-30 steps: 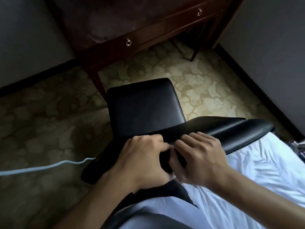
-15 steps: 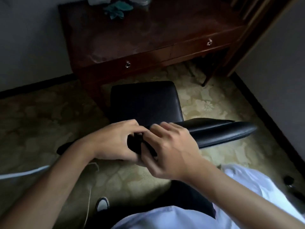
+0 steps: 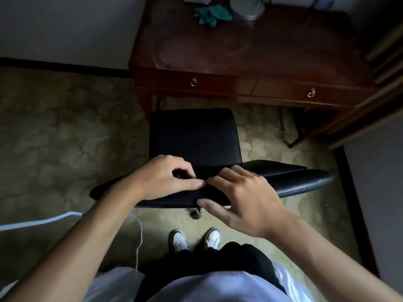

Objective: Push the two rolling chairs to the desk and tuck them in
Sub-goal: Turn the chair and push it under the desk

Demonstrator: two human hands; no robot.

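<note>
Most of the black chair's [image 3: 194,136] base was hidden under its seat; only one caster [image 3: 197,213] showed below the backrest. The fingers of my left hand [image 3: 165,179] curled over the backrest's top edge, and my right hand [image 3: 244,197] clasped it just beside, thumb behind. The chair stood just short of the dark wooden surface [image 3: 250,53], facing its drawers. Things at the surface's far edge were cut off and blurred. Patterned carpet [image 3: 65,127] met grey walls.

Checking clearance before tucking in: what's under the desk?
Under the desk: patterned carpet and its wooden legs. The back right corner is too dark to see.
</note>
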